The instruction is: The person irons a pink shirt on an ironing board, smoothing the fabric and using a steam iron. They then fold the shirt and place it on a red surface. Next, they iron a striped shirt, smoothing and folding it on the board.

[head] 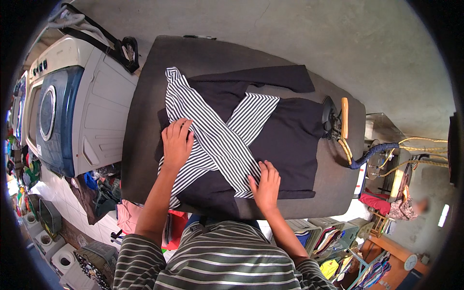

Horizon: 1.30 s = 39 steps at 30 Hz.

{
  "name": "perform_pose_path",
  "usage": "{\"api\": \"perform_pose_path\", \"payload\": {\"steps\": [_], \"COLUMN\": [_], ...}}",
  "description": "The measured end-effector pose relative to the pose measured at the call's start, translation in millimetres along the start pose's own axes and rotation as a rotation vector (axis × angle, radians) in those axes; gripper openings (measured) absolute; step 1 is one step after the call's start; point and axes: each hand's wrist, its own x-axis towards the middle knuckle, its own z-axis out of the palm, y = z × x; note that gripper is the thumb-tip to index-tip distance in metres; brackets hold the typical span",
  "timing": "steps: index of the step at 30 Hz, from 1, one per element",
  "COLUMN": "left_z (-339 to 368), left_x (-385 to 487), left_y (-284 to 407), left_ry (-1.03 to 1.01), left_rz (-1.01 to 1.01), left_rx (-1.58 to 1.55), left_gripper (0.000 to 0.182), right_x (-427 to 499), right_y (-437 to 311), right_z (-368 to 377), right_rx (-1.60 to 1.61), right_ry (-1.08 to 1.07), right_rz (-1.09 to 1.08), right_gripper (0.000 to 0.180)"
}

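A black garment with black-and-white striped sleeves (221, 134) lies on a dark padded ironing table (145, 98). The two striped sleeves cross each other over the black body (286, 145). A plain black sleeve-like part (268, 76) stretches along the far side. My left hand (177, 145) rests palm down on the striped cloth, near the left end, fingers slightly spread. Flat on the end of the front striped sleeve lies my right hand (266, 185), its fingers also apart. Neither hand grips the cloth.
An iron (335, 117) with a wooden handle stands at the table's right end, its wrapped cable (377, 150) running right. Left stands a washing machine (87, 101). A pen (199, 37) lies at the far edge. Clothes baskets (326, 232) sit below right; another person (395, 208) is beyond.
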Motion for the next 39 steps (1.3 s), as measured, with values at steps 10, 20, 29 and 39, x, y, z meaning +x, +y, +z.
{"api": "perform_pose_path", "payload": {"steps": [10,20,29,39], "left_z": [3,40,43,-16], "left_x": [15,101,88,-115], "left_y": [-12,29,36,33], "left_ry": [0.013,-0.036,-0.032,-0.232], "left_rz": [0.033,0.222,0.156,-0.277], "left_rx": [0.007,-0.093,0.117,0.192], "left_gripper": [0.04,0.025,0.043,0.06], "right_x": [-25,90,204,238], "right_y": [55,95,154,292], "right_z": [-14,-43,-96,-153], "right_rx": [-0.032,-0.016,-0.347,-0.47], "right_ry": [0.02,0.401,0.631,0.442], "right_rz": [0.099,0.04,0.008,0.401], "right_gripper": [0.058,0.026,0.037,0.048]}}
